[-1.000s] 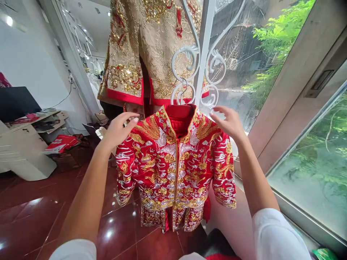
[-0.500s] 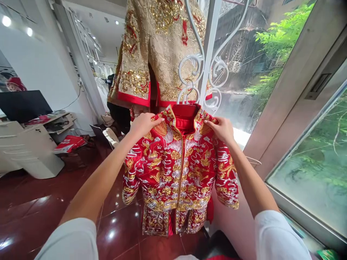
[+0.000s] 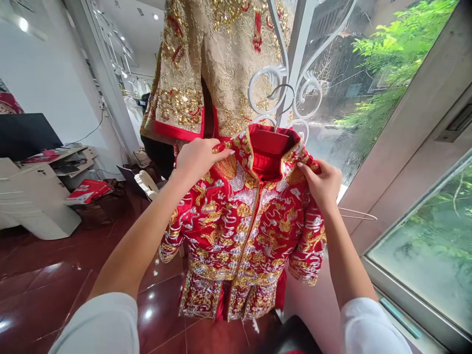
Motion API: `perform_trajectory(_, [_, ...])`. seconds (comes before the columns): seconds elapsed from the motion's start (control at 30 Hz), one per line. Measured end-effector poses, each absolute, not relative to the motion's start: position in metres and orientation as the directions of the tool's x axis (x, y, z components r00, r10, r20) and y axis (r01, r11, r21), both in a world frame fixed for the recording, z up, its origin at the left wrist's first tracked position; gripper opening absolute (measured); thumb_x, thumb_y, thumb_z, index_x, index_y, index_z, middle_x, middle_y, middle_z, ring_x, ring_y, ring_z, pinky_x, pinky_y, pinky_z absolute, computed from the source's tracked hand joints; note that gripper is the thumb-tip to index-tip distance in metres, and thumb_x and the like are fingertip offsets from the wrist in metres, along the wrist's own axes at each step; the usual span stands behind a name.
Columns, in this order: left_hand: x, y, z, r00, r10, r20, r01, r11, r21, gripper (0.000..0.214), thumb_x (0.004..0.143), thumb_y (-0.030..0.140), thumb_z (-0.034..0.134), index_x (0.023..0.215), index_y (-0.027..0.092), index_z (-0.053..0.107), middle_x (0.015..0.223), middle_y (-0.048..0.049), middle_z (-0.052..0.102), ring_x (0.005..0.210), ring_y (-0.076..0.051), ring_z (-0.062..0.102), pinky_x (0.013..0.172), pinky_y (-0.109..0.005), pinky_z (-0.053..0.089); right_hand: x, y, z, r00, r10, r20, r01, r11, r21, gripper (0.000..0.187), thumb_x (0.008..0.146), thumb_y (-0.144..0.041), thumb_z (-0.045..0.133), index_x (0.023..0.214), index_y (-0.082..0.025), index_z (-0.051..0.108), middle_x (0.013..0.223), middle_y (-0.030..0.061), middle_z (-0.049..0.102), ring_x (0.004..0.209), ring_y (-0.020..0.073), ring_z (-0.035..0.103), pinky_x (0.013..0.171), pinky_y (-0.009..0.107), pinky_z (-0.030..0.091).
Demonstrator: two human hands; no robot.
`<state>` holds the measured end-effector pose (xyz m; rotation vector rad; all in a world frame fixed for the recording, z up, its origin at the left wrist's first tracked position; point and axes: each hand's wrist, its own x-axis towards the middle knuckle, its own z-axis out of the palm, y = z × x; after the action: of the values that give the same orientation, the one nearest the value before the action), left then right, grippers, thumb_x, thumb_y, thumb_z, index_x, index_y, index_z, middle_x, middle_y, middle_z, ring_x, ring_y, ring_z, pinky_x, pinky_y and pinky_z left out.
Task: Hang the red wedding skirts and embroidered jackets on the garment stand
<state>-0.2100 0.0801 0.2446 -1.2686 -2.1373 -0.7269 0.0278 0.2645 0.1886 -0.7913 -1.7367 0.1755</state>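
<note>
A small red jacket (image 3: pixel 243 226) with gold and silver embroidery hangs in front of me on a wire hanger (image 3: pixel 282 101). My left hand (image 3: pixel 197 157) grips its left shoulder beside the collar. My right hand (image 3: pixel 322 184) grips the right shoulder. The hanger's hook sits up by the scrolls of a white metal stand (image 3: pixel 295 64); whether it still rests on a scroll I cannot tell. A matching red embroidered skirt (image 3: pixel 228 295) hangs below the jacket.
A large gold embroidered robe (image 3: pixel 206 64) hangs behind and above. Big windows (image 3: pixel 416 236) run along the right, with trees outside. A white desk (image 3: pixel 37 196) with a dark monitor (image 3: pixel 25 137) stands at the left on the glossy dark red floor (image 3: pixel 44 285). A second wire hanger (image 3: pixel 356 214) pokes out by my right forearm.
Both hands closed on the jacket's shoulders, then lifted it upward and slightly right, tilting it. The hanger hook rose to the stand's upper scrolls.
</note>
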Motion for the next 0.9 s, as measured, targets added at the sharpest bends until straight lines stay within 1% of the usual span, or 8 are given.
perform_trajectory(0.07, [-0.203, 0.061, 0.223, -0.391, 0.599, 0.699, 0.902, 0.401, 0.161, 0.05, 0.079, 0.064, 0.048, 0.083, 0.019, 0.067, 0.073, -0.0074, 0.065, 0.073, -0.024, 0.061, 0.064, -0.03, 0.039, 0.041, 0.248, 0.167, -0.116, 0.567, 0.816, 0.418, 0.773, -0.477, 0.038, 0.077, -0.057, 0.056, 0.075, -0.02, 0.068, 0.055, 0.0009, 0.056, 0.051, 0.0138, 0.047, 0.05, 0.027, 0.03])
perform_trajectory(0.17, [-0.198, 0.024, 0.159, -0.376, 0.631, 0.679, 0.91, 0.39, 0.142, 0.042, 0.079, 0.06, 0.049, 0.087, 0.022, 0.066, 0.078, -0.0048, 0.068, 0.073, -0.022, 0.063, 0.064, -0.029, 0.04, 0.057, 0.216, 0.109, -0.216, 0.56, 0.8, 0.407, 0.796, -0.448, 0.031, 0.08, -0.052, 0.056, 0.086, -0.024, 0.068, 0.068, 0.0028, 0.065, 0.059, 0.0185, 0.056, 0.056, 0.03, 0.04])
perform_trajectory(0.23, [-0.196, 0.006, 0.113, -0.406, 0.691, 0.598, 0.903, 0.402, 0.149, 0.041, 0.081, 0.058, 0.048, 0.088, 0.023, 0.066, 0.081, -0.0054, 0.07, 0.074, -0.023, 0.064, 0.065, -0.029, 0.042, 0.062, 0.199, 0.064, -0.306, 0.586, 0.75, 0.4, 0.794, -0.457, 0.029, 0.082, -0.049, 0.054, 0.09, -0.025, 0.067, 0.079, 0.0047, 0.069, 0.068, 0.022, 0.061, 0.061, 0.033, 0.044])
perform_trajectory(0.3, [-0.195, -0.002, 0.076, -0.448, 0.756, 0.477, 0.889, 0.433, 0.149, 0.039, 0.083, 0.056, 0.046, 0.086, 0.022, 0.066, 0.084, -0.0063, 0.071, 0.076, -0.023, 0.065, 0.065, -0.029, 0.042, 0.063, 0.189, 0.025, -0.366, 0.649, 0.667, 0.416, 0.755, -0.506, 0.03, 0.084, -0.049, 0.052, 0.091, -0.025, 0.067, 0.085, 0.0058, 0.07, 0.073, 0.0241, 0.063, 0.065, 0.035, 0.046])
perform_trajectory(0.4, [-0.193, 0.006, 0.046, -0.495, 0.81, 0.315, 0.868, 0.476, 0.142, 0.039, 0.085, 0.054, 0.043, 0.089, 0.022, 0.065, 0.089, -0.0071, 0.072, 0.081, -0.024, 0.066, 0.064, -0.028, 0.042, 0.06, 0.187, -0.013, -0.391, 0.741, 0.546, 0.456, 0.672, -0.584, 0.034, 0.084, -0.053, 0.049, 0.092, -0.025, 0.067, 0.091, 0.0059, 0.071, 0.078, 0.0258, 0.065, 0.068, 0.036, 0.048])
perform_trajectory(0.53, [-0.188, 0.025, 0.038, -0.497, 0.842, 0.208, 0.868, 0.48, 0.128, 0.043, 0.085, 0.058, 0.04, 0.092, 0.022, 0.064, 0.091, -0.008, 0.071, 0.085, -0.026, 0.066, 0.062, -0.028, 0.04, 0.066, 0.19, -0.029, -0.345, 0.809, 0.476, 0.507, 0.587, -0.631, 0.038, 0.082, -0.058, 0.049, 0.093, -0.026, 0.067, 0.091, 0.0054, 0.071, 0.08, 0.028, 0.066, 0.067, 0.037, 0.047])
perform_trajectory(0.67, [-0.188, 0.038, 0.044, -0.462, 0.866, 0.19, 0.887, 0.445, 0.126, 0.045, 0.085, 0.059, 0.038, 0.09, 0.023, 0.064, 0.091, -0.0081, 0.071, 0.082, -0.026, 0.066, 0.06, -0.028, 0.039, 0.073, 0.19, -0.025, -0.29, 0.847, 0.446, 0.561, 0.528, -0.638, 0.039, 0.082, -0.06, 0.049, 0.093, -0.027, 0.068, 0.086, 0.005, 0.071, 0.076, 0.028, 0.066, 0.063, 0.035, 0.045])
perform_trajectory(0.9, [-0.208, 0.091, 0.093, -0.411, 0.875, 0.255, 0.911, 0.387, 0.138, 0.056, 0.081, 0.068, 0.034, 0.088, 0.023, 0.065, 0.078, -0.0089, 0.068, 0.073, -0.026, 0.064, 0.056, -0.027, 0.033, 0.061, 0.211, 0.019, -0.114, 0.817, 0.565, 0.609, 0.507, -0.61, 0.04, 0.082, -0.057, 0.049, 0.096, -0.026, 0.07, 0.076, 0.0065, 0.07, 0.069, 0.0254, 0.063, 0.056, 0.03, 0.037])
